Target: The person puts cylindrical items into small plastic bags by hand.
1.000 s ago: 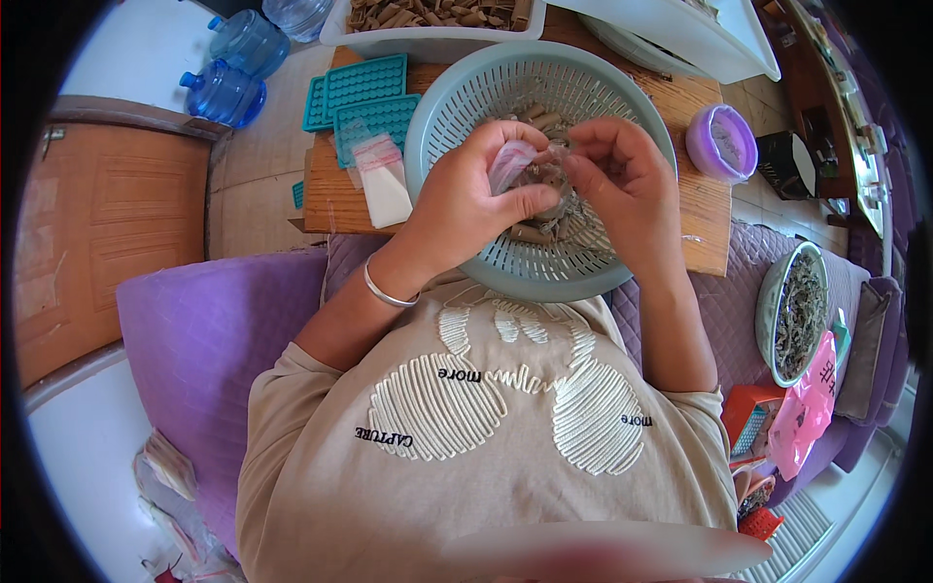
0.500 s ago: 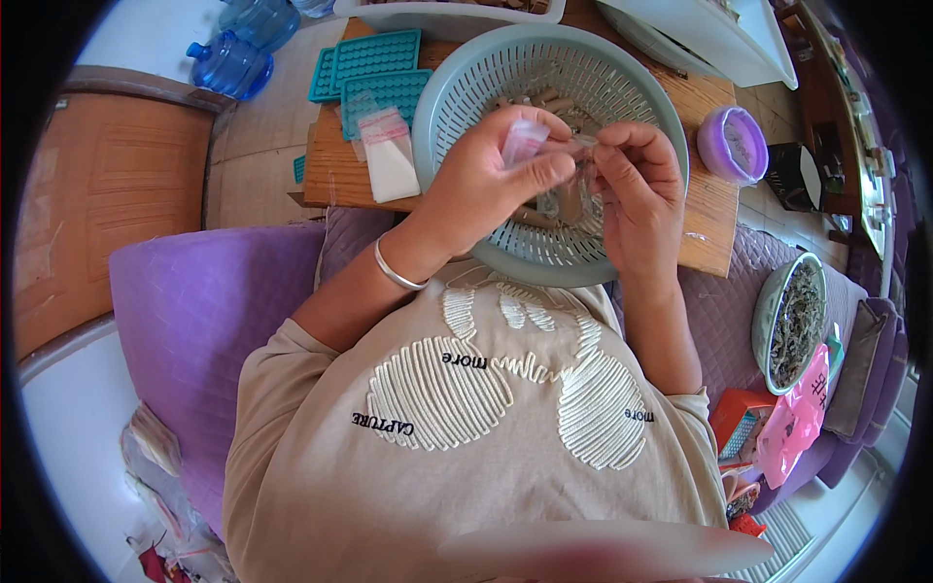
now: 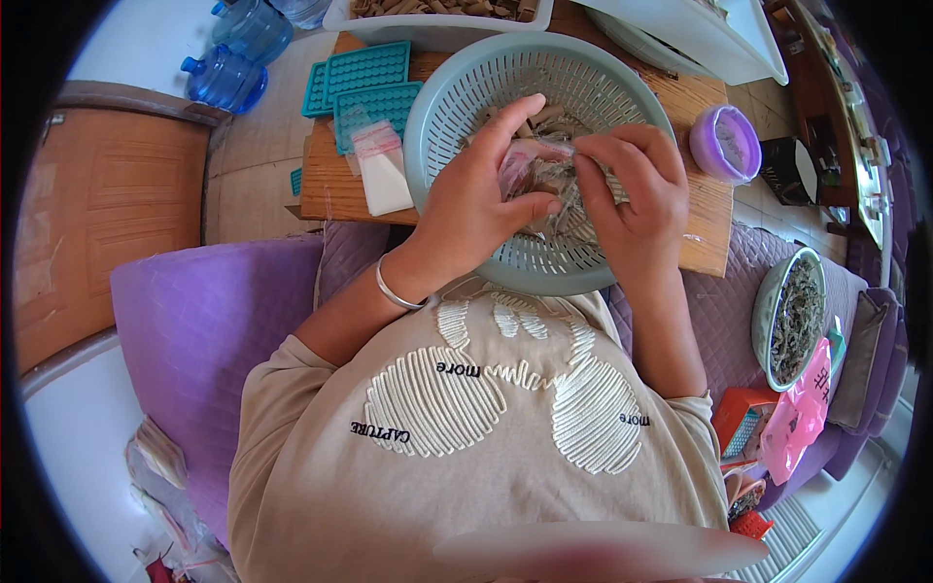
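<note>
Over a grey-green slotted plastic basket (image 3: pixel 445 107), both hands work at a small clear plastic zip bag (image 3: pixel 525 160) with a pinkish band. My left hand (image 3: pixel 474 199) has the bag against its inner side, thumb and forefinger spread wide; its other fingers are hidden. With bent fingertips, my right hand (image 3: pixel 637 189) pinches the bag's edge. Below them in the basket lie several tan, roll-like pieces (image 3: pixel 554 121) and clear wrappings, partly covered by the hands. Left of the basket, a stack of flat zip bags (image 3: pixel 384 175) rests on the wooden table (image 3: pixel 705 219).
Teal moulded trays (image 3: pixel 367 66) lie at the table's far left. A white bin of brown pieces (image 3: pixel 442 10) stands behind the basket. On the right are a purple tub (image 3: pixel 724 146) and, upon the quilted seat, a bowl of dried greyish matter (image 3: pixel 797 321).
My left thumb and forefinger have parted from their pinch on the bag. My right hand has turned and closed more around the bag's edge. The view has shifted slightly.
</note>
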